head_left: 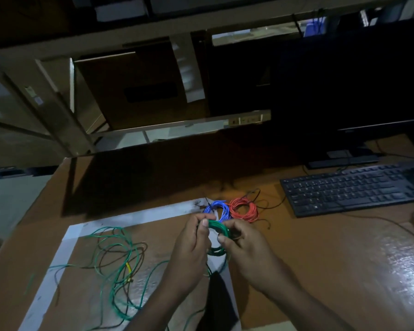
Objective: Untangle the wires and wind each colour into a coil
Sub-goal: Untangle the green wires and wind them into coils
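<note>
Green coil (217, 229) partly hidden, both hands gripping

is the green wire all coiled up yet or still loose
Partly coiled. Both hands, left hand and right hand, hold a green coil, but loose green wire still sprawls on the desk.

Both forearms are bare to the frame edge: no sleeves, rings or watch.

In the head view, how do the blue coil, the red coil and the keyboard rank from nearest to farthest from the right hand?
From the right hand:
1. Blue coil, just beyond the fingertips.
2. Red coil, beside the blue one, to its right.
3. Keyboard, far right on the desk.
</note>
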A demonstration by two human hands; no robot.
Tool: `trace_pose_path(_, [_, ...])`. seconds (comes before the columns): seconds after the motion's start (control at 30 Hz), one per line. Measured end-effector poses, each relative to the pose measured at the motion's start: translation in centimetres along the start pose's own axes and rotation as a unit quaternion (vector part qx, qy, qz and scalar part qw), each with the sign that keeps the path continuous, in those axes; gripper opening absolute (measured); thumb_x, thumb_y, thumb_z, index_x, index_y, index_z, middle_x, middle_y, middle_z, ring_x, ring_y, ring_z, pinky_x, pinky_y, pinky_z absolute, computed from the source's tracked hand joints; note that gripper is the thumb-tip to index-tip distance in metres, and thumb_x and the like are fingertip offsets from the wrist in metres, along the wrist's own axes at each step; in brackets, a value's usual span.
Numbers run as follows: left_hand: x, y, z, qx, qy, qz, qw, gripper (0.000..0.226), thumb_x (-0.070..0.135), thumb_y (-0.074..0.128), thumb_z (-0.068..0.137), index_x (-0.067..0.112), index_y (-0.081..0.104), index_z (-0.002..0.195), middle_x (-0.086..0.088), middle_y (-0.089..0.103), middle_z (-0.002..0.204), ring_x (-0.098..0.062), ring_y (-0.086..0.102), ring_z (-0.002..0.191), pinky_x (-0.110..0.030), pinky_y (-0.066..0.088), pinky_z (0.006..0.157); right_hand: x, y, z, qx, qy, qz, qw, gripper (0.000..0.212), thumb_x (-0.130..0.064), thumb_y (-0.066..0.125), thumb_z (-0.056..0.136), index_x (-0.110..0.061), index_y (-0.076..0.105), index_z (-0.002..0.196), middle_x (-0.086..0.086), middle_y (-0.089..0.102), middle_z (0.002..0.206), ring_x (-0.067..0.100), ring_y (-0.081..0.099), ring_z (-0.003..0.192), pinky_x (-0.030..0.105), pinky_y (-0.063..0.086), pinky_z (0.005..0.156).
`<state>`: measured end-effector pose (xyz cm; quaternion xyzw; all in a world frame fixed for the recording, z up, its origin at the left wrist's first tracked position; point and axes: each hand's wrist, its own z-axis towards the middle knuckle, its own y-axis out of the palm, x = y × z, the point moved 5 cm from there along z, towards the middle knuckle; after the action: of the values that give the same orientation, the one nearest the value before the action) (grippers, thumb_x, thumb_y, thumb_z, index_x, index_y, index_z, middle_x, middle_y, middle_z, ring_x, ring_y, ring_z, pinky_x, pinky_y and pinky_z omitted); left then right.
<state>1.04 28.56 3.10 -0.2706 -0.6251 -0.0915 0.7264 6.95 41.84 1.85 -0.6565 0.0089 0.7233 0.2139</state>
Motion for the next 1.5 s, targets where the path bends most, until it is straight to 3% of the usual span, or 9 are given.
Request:
trace_pose_path(0.1, [-0.2, 0.3, -0.1, -0.023, 0.009, 0.043, 0.999, 0.025, 0.037, 0.036, 0.109, 0.037, 0.06, 0.106, 0.0, 0.06, 0.068, -0.016, 0.054, 0.059, -0.046, 0.045, 0.056, -0.2, 0.0, -0.4, 0.053, -0.022, -0.051, 0.997, 0.015, -0.02, 0.06, 0.098, -0.013, 0.07, 0.107, -0.008, 0.063, 0.092, 0.013, 0.063, 0.092, 0.022, 0.048, 0.084])
trace_pose_path(0.23, [-0.8, 0.7, -0.3, -0.026, 0.006, 0.095, 0.995, 0.027, 0.039, 0.034, 0.109, 0.034, 0.058, 0.097, 0.001, 0.066, 0.075, -0.021, 0.065, 0.065, -0.043, 0.055, 0.063, 0.1, -0.2, -0.6, 0.054, -0.022, -0.17, 0.984, 0.021, -0.023, 0.055, 0.1, -0.016, 0.068, 0.115, -0.001, 0.064, 0.112, 0.016, 0.058, 0.108, 0.025, 0.044, 0.092])
trace_pose_path(0.43, [-1.3, 0.9, -0.2, -0.133, -0.195, -0.134, 0.962, 0.034, 0.019, 0.036, 0.111, 0.0, 0.064, 0.109, -0.004, 0.062, 0.08, -0.03, 0.068, 0.092, -0.036, 0.058, 0.074, -1.0, -1.8, -2.4, 0.091, 0.012, -0.183, 0.979, 0.017, -0.029, 0.061, 0.099, -0.03, 0.064, 0.116, -0.018, 0.064, 0.112, -0.001, 0.057, 0.105, 0.008, 0.042, 0.08])
trace_pose_path(0.53, [-0.9, 0.4, 0.3, -0.178, -0.216, -0.121, 0.952, 0.034, 0.014, 0.035, 0.107, 0.004, 0.065, 0.093, -0.006, 0.067, 0.076, -0.031, 0.071, 0.091, -0.036, 0.058, 0.071, -1.5, -1.8, -2.9, 0.118, -0.006, -0.192, 0.974, 0.007, -0.026, 0.071, 0.092, -0.026, 0.07, 0.099, -0.02, 0.066, 0.099, -0.003, 0.06, 0.096, 0.015, 0.048, 0.08])
trace_pose_path(0.7, [-1.6, 1.6, 0.8, -0.158, -0.192, -0.039, 0.968, 0.033, 0.031, 0.042, 0.109, 0.013, 0.062, 0.09, -0.001, 0.06, 0.078, -0.015, 0.064, 0.077, -0.031, 0.053, 0.07, -0.4, -1.7, -2.1, 0.108, -0.041, -0.17, 0.979, 0.008, -0.019, 0.073, 0.091, -0.021, 0.075, 0.098, -0.017, 0.07, 0.099, -0.001, 0.064, 0.099, 0.022, 0.053, 0.084])
trace_pose_path(0.93, [-4.0, 2.7, 0.3, -0.079, -0.219, -0.105, 0.967, 0.037, 0.038, 0.039, 0.109, 0.012, 0.056, 0.09, -0.007, 0.062, 0.077, -0.021, 0.058, 0.076, -0.024, 0.052, 0.061, 3.4, -5.0, -0.5, 0.108, 0.121, -0.175, 0.971, 0.018, -0.04, 0.062, 0.098, -0.028, 0.07, 0.107, -0.016, 0.069, 0.101, -0.01, 0.061, 0.083, 0.006, 0.043, 0.059])
trace_pose_path(1.1, [-4.1, 2.9, -0.6, -0.054, -0.221, -0.158, 0.961, 0.035, 0.033, 0.039, 0.11, 0.007, 0.057, 0.096, -0.009, 0.055, 0.081, -0.021, 0.06, 0.078, -0.032, 0.054, 0.056, 7.7, -7.8, 0.8, 0.193, 0.178, -0.358, 0.896, 0.031, -0.046, 0.06, 0.097, -0.026, 0.065, 0.12, -0.006, 0.062, 0.115, 0.015, 0.065, 0.094, 0.034, 0.057, 0.074])
trace_pose_path(1.33, [-3.9, 2.6, -0.5, -0.014, -0.21, -0.182, 0.961, 0.038, 0.034, 0.04, 0.109, 0.001, 0.058, 0.104, -0.003, 0.059, 0.072, -0.015, 0.06, 0.066, -0.028, 0.054, 0.055, 8.8, -7.1, 2.0, 0.185, 0.143, -0.447, 0.864, 0.01, -0.037, 0.062, 0.095, -0.028, 0.066, 0.09, -0.008, 0.055, 0.098, 0.013, 0.058, 0.088, 0.029, 0.051, 0.063])
trace_pose_path(1.5, [-4.1, 2.4, -0.3, -0.002, -0.215, -0.205, 0.955, 0.033, 0.032, 0.041, 0.11, 0.007, 0.058, 0.096, -0.015, 0.051, 0.085, -0.02, 0.063, 0.076, -0.029, 0.056, 0.06, 7.8, -7.3, 1.5, 0.147, 0.133, -0.445, 0.873, 0.021, -0.014, 0.058, 0.094, -0.024, 0.051, 0.076, -0.005, 0.047, 0.083, 0.016, 0.052, 0.075, 0.028, 0.033, 0.055])
